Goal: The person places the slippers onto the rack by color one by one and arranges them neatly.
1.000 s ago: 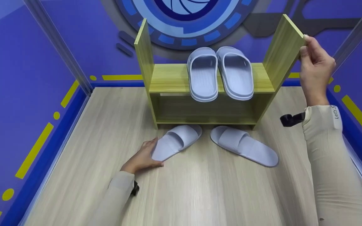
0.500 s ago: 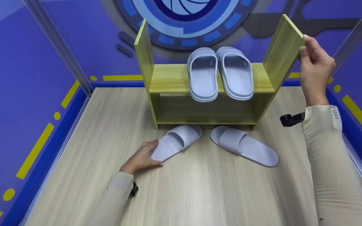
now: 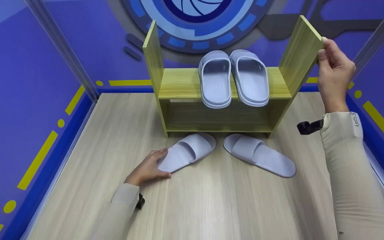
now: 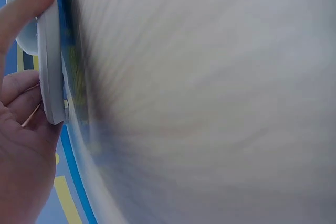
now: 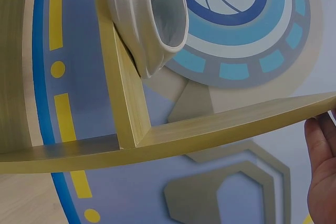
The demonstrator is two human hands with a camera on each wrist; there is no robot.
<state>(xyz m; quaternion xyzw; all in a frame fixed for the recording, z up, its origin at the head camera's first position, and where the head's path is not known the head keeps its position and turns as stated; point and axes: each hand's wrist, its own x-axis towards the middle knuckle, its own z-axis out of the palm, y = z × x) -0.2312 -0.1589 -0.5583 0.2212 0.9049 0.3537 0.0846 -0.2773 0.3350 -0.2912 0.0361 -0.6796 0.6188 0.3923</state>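
Left hand (image 3: 148, 168) has moved slightly leftward, pinching the heel of a pale-grey, flat-soled slipper (image 3: 195, 146) in front of a yellow-green, two-tier wooden rack (image 3: 179, 83). Right hand (image 3: 336, 71) pinches the rack's side-panel edge, apparently steadying it.

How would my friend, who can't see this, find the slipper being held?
Find the yellowish wooden shelf in front of the blue wall. Skip the slipper pair on its upper board and look lower, to the pale surface just in front. It's the left slipper there: its heel is in the person's left grip, while the right slipper is untouched.
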